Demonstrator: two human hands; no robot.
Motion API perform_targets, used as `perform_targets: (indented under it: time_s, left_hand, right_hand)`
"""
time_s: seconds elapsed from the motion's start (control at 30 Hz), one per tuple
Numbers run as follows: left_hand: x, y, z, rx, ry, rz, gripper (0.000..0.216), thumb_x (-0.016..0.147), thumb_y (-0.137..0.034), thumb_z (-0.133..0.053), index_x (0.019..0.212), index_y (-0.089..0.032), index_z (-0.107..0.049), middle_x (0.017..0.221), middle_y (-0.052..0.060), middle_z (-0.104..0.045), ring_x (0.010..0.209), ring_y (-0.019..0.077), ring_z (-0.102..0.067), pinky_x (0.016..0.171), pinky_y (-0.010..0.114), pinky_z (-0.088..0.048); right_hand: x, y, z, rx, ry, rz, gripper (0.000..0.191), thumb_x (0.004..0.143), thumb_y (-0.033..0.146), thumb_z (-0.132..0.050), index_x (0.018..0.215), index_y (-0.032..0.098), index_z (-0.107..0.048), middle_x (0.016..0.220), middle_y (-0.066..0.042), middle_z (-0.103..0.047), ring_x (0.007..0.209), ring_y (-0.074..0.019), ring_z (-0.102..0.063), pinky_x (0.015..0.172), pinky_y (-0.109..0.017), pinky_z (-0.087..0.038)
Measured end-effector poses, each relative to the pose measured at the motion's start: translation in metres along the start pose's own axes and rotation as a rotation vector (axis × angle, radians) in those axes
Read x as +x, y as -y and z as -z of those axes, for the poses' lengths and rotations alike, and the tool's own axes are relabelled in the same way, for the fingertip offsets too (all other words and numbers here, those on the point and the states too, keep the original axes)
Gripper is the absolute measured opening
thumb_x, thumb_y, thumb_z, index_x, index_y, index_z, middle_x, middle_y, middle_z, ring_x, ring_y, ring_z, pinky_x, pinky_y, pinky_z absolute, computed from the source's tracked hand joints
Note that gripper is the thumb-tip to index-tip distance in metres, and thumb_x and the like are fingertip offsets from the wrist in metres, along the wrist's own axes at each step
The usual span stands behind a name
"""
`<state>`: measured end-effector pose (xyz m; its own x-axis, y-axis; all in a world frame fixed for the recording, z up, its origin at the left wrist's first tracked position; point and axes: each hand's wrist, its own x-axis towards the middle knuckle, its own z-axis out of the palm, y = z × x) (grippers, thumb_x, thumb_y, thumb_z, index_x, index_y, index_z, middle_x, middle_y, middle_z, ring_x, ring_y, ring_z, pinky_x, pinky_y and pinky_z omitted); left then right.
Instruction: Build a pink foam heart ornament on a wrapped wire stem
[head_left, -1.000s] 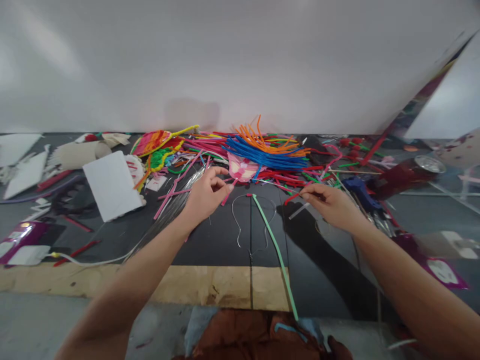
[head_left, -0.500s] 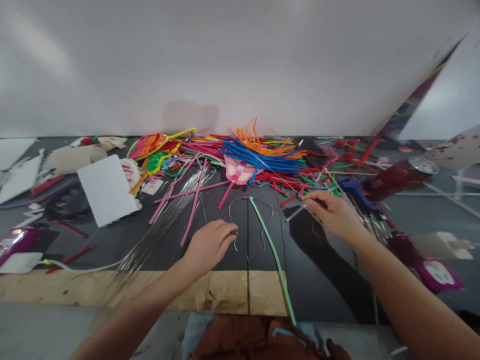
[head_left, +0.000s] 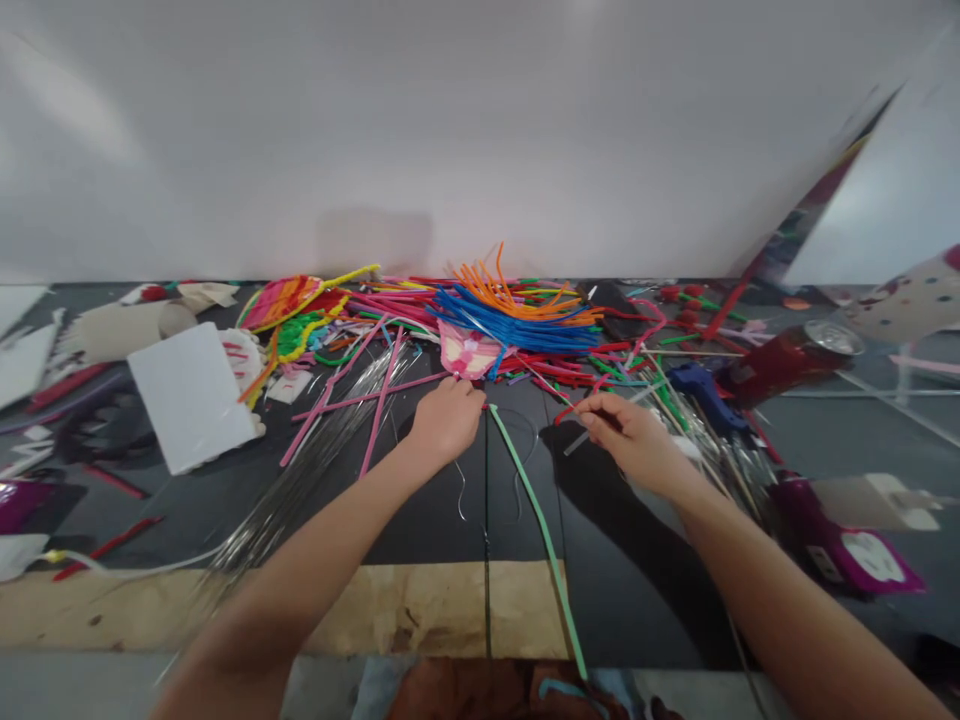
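Observation:
My right hand (head_left: 626, 440) is closed in a pinch on a thin wire (head_left: 546, 382), which runs up and left toward the pile of pipe cleaners. My left hand (head_left: 448, 415) is reached forward with its fingers bent together, beside the top end of a light green pipe cleaner (head_left: 536, 500). What those fingers pinch, if anything, is hidden. Below them lies a curved wire shape (head_left: 461, 495) on the dark table, partly covered by the hand. Just beyond my left fingertips sits a pink and cream butterfly-like piece (head_left: 469, 352).
Blue pipe cleaners (head_left: 517, 325) and orange ones are heaped at the back. Loose silver wires (head_left: 300, 490) and a white card (head_left: 191, 395) lie left. A blue-handled tool (head_left: 705, 390), a dark red can (head_left: 787, 365) and a purple packet (head_left: 862, 555) stand or lie right.
My left hand has moved forward, from beside the wire shape to its top. The right hand has shifted slightly left, still pinching the thin wire. The camera view has shifted a little.

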<state>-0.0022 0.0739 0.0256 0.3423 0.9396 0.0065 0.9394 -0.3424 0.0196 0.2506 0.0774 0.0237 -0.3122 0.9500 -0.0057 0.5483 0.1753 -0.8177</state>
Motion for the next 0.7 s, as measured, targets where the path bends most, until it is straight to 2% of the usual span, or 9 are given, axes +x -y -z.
perform_targets:
  time_s: [0.17, 0.33, 0.5, 0.6, 0.7]
  left_hand:
    - [0.008, 0.001, -0.002, -0.082, 0.042, 0.016, 0.020, 0.088, -0.018, -0.043, 0.090, -0.016, -0.063, 0.091, 0.009, -0.065, 0.092, 0.0236, -0.056, 0.077, 0.033, -0.043]
    - [-0.001, 0.003, 0.013, -0.412, 0.022, 0.050, 0.016, 0.087, -0.023, -0.044, 0.089, -0.019, -0.060, 0.086, 0.003, -0.066, 0.082, 0.0196, -0.058, 0.069, 0.029, -0.042]
    - [-0.008, -0.001, 0.025, -0.645, 0.024, 0.046, 0.018, 0.084, -0.025, -0.046, 0.090, -0.019, -0.062, 0.085, 0.001, -0.067, 0.077, 0.0158, -0.059, 0.069, 0.026, -0.042]
    - [-0.011, -0.002, 0.026, -0.735, 0.049, 0.060, 0.021, 0.083, -0.026, -0.046, 0.090, -0.019, -0.064, 0.085, 0.001, -0.068, 0.075, 0.0146, -0.060, 0.068, 0.024, -0.041]
    - [-0.013, -0.001, 0.024, -0.799, 0.092, 0.109, 0.021, 0.081, -0.027, -0.048, 0.085, -0.018, -0.066, 0.074, -0.001, -0.066, 0.067, 0.0132, -0.058, 0.061, 0.023, -0.040]
  right_hand:
    - [0.000, 0.005, 0.000, 0.048, 0.040, -0.031, 0.020, 0.083, 0.036, -0.049, 0.086, 0.019, -0.060, 0.068, -0.001, -0.057, 0.057, -0.0133, -0.049, 0.052, -0.025, -0.037]
    - [0.008, 0.018, -0.011, 0.224, 0.086, -0.048, 0.023, 0.080, 0.040, -0.055, 0.088, 0.019, -0.060, 0.072, 0.000, -0.058, 0.061, -0.0127, -0.051, 0.055, -0.024, -0.039]
    - [0.015, 0.032, -0.029, 0.398, 0.221, -0.077, 0.029, 0.078, 0.043, -0.058, 0.089, 0.017, -0.062, 0.077, -0.001, -0.062, 0.065, -0.0122, -0.053, 0.060, -0.024, -0.040]
    - [0.016, 0.032, -0.036, 0.396, 0.221, -0.077, 0.023, 0.077, 0.038, -0.059, 0.086, 0.017, -0.062, 0.074, 0.000, -0.061, 0.065, -0.0120, -0.053, 0.062, -0.025, -0.040]
    - [0.014, 0.029, -0.039, 0.374, 0.199, -0.045, 0.018, 0.079, 0.035, -0.056, 0.081, 0.018, -0.061, 0.070, 0.001, -0.058, 0.064, -0.0124, -0.052, 0.062, -0.025, -0.040]
